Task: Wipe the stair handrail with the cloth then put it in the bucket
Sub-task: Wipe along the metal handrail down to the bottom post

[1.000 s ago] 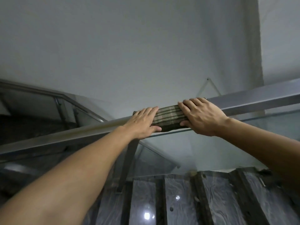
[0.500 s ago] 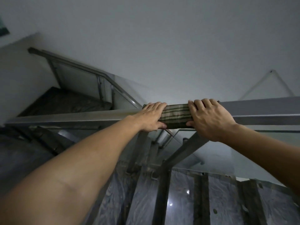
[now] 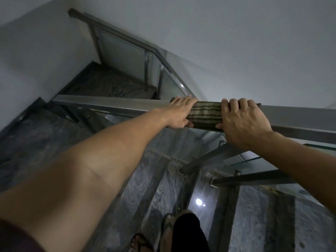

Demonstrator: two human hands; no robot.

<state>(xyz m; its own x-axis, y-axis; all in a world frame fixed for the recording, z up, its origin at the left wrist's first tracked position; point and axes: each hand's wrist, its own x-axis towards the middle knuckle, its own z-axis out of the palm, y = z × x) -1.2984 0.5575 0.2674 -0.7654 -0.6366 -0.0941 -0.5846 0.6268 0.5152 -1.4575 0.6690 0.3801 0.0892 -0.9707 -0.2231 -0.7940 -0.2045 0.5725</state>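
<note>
Both bare arms reach forward and up, the left one stretched nearly straight from the lower left, the right one coming in from the right with the wrist bent. The left hand (image 3: 179,113) lies palm down with fingers together and curled over the far edge of the cloth (image 3: 206,115), thumb tucked under the near side. The right hand (image 3: 243,124) clamps the other end, fingers spread and hooked over the top, thumb pressing underneath.
</note>
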